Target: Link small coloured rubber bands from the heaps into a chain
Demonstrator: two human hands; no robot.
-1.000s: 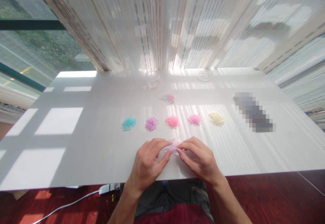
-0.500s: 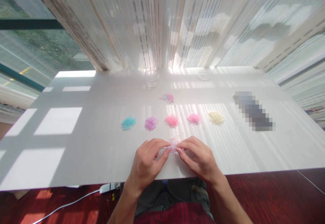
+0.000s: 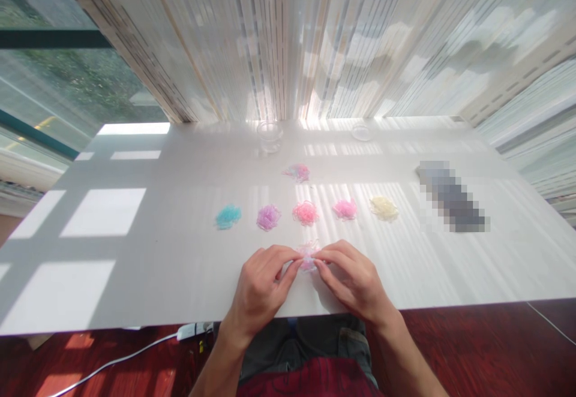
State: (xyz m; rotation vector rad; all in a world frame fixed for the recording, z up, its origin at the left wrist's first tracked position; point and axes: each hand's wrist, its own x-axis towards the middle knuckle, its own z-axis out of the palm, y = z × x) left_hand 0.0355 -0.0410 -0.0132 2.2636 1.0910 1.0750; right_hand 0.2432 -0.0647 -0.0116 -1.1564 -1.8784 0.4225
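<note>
My left hand [image 3: 266, 274] and my right hand [image 3: 348, 271] face each other close to the table's front edge. Thumb and forefinger of each are pinched at a small mixed-colour pile of rubber bands [image 3: 308, 248], thin pastel loops. Fingertips partly cover this pile, so the exact bands held are hard to see. Beyond the hands lies a row of sorted rubber bands: a blue pile [image 3: 228, 216], a purple pile [image 3: 269, 217], a coral pile [image 3: 305, 213], a pink pile [image 3: 345, 209] and a pale yellow pile [image 3: 384, 208].
Behind the row is another mixed pile [image 3: 298, 173]. A clear round container [image 3: 270, 139] and a clear lid [image 3: 361, 132] stand at the back of the white table [image 3: 180, 265]. A blurred-out dark object [image 3: 454, 199] lies at right. Curtains [image 3: 279, 43] hang behind.
My fingertips have shifted very slightly at the front pile, the right ones a touch rightward. The sorted piles stay where they were.
</note>
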